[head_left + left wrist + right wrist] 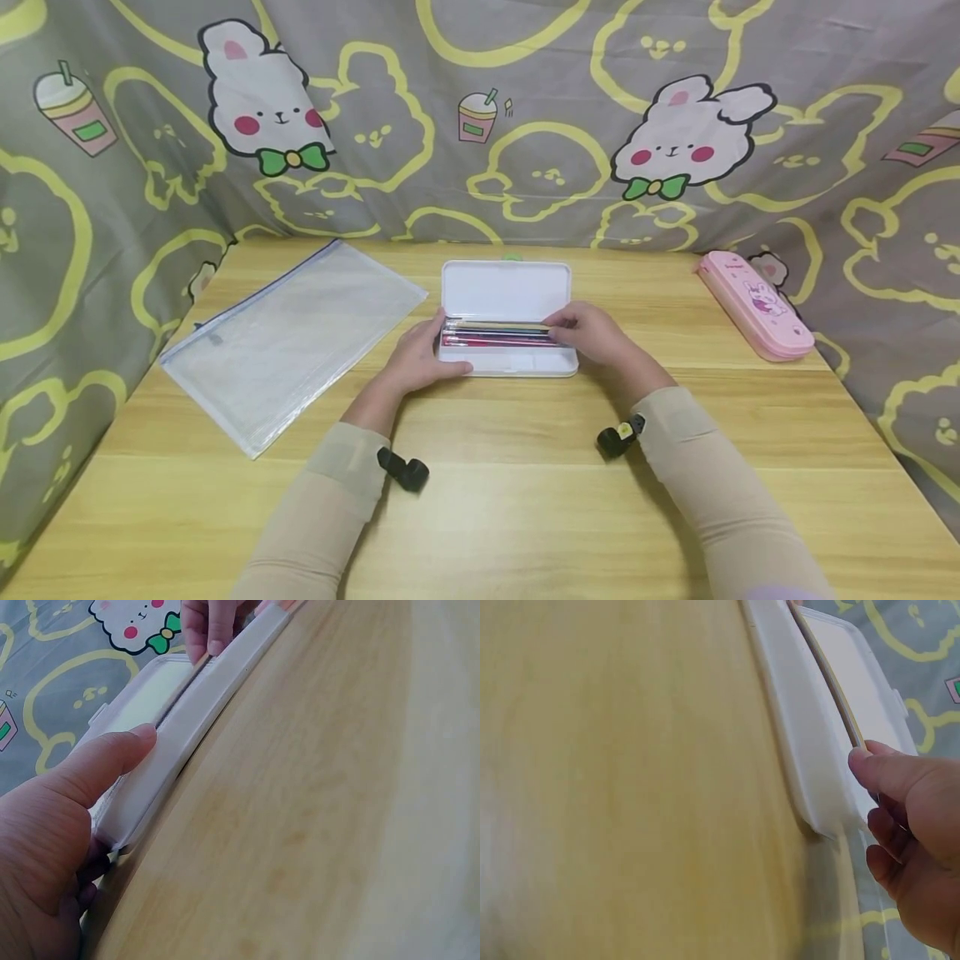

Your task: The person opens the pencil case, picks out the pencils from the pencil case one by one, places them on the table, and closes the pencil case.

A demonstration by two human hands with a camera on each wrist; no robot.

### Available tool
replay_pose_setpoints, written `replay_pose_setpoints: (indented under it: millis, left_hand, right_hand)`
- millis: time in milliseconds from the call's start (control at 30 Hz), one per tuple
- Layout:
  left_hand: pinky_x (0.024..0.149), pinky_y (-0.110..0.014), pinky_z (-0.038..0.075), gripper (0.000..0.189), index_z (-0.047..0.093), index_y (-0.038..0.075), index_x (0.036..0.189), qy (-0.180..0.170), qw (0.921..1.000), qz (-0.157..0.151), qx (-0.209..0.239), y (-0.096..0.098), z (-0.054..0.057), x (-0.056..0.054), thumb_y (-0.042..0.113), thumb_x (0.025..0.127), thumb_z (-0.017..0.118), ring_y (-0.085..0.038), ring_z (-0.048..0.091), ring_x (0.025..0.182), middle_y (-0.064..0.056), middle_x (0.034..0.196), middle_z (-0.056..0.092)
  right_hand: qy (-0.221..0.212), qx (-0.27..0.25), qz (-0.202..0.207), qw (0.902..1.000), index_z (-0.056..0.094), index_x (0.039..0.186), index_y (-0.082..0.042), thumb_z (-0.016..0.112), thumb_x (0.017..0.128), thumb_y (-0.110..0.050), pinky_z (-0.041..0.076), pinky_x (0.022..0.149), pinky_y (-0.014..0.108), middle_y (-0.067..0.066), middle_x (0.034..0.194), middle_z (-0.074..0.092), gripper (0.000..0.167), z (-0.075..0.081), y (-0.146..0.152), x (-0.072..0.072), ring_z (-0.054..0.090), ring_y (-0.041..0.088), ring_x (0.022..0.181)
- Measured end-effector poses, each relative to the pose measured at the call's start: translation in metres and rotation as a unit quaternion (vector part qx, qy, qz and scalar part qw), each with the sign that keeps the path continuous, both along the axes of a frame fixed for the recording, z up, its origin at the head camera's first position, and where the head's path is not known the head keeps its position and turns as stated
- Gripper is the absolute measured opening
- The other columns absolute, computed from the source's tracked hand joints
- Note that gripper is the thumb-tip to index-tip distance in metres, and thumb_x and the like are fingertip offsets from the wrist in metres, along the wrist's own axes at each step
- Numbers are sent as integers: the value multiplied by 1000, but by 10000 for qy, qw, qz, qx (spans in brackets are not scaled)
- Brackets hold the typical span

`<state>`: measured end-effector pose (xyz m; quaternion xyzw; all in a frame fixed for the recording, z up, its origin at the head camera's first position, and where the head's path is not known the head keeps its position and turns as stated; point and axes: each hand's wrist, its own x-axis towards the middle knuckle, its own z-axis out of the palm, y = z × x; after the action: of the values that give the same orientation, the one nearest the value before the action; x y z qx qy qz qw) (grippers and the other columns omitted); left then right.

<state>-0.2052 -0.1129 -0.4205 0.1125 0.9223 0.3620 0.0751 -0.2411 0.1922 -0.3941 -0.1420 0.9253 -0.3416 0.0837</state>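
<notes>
A white pencil box (510, 361) stands on the table with its lid raised at the back. Several pencils (495, 340) lie lengthwise inside, some red and some dark. My left hand (415, 354) grips the box's left end, thumb over the front rim and fingers around the end, as the left wrist view also shows. At the right end, my right hand (588, 333) pinches a yellowish pencil (832, 682) between thumb and index finger. That pencil shows along the box's top edge in the right wrist view.
To the left, a clear zip pouch (300, 342) with a blue zip lies flat. A pink pencil case (757, 308) with a rabbit picture lies at the right edge of the wooden table (510, 517). A grey patterned curtain (450, 183) hangs behind the table.
</notes>
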Motion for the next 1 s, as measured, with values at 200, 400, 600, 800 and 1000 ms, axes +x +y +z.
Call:
replay_pose_setpoints:
  millis: [200, 400, 600, 800, 1000]
  left_hand:
    - [121, -50, 23, 116, 12, 5, 157, -17, 10000, -2, -62, 2, 1, -1, 47, 73, 80, -38, 26, 147, -19, 160, 27]
    - [122, -49, 22, 116, 13, 5, 157, 26, 10000, -12, -62, 1, -2, -1, 48, 73, 80, -38, 27, 147, -19, 160, 28]
    - [121, -49, 23, 114, 14, 4, 157, 78, 9999, -47, -91, 1, -2, -1, 47, 74, 80, -39, 28, 146, -20, 159, 29]
    - [121, -49, 23, 114, 14, 3, 156, 100, 9999, -56, -74, 0, -1, 0, 46, 74, 80, -39, 29, 146, -21, 159, 29]
    - [121, -48, 24, 114, 14, 3, 156, 111, 9999, -72, -74, 1, 0, 0, 46, 74, 80, -39, 29, 146, -21, 159, 29]
  right_hand:
    - [-34, -115, -177, 9998, 72, 115, -10, 65, 94, -19, 45, 80, 32, 9, 101, 65, 24, 8, 24, 5, 56, 23, 96]
    - [347, 55, -354, 9988, 70, 118, -6, 63, 96, -23, 46, 80, 32, 12, 103, 67, 28, 13, 66, 16, 57, 24, 97]
    - [540, 223, -751, 9955, 69, 118, -5, 62, 96, -26, 46, 77, 25, 14, 107, 68, 31, 15, 113, 35, 54, 12, 92]
    - [664, 245, -1088, 9915, 69, 118, -3, 62, 96, -27, 43, 69, 15, 0, 104, 70, 33, 9, 161, 50, 48, -7, 83]
    - [400, 431, -1460, 9875, 68, 119, -2, 65, 94, -31, 41, 71, 13, -16, 99, 63, 38, 2, 196, 57, 45, -17, 81]
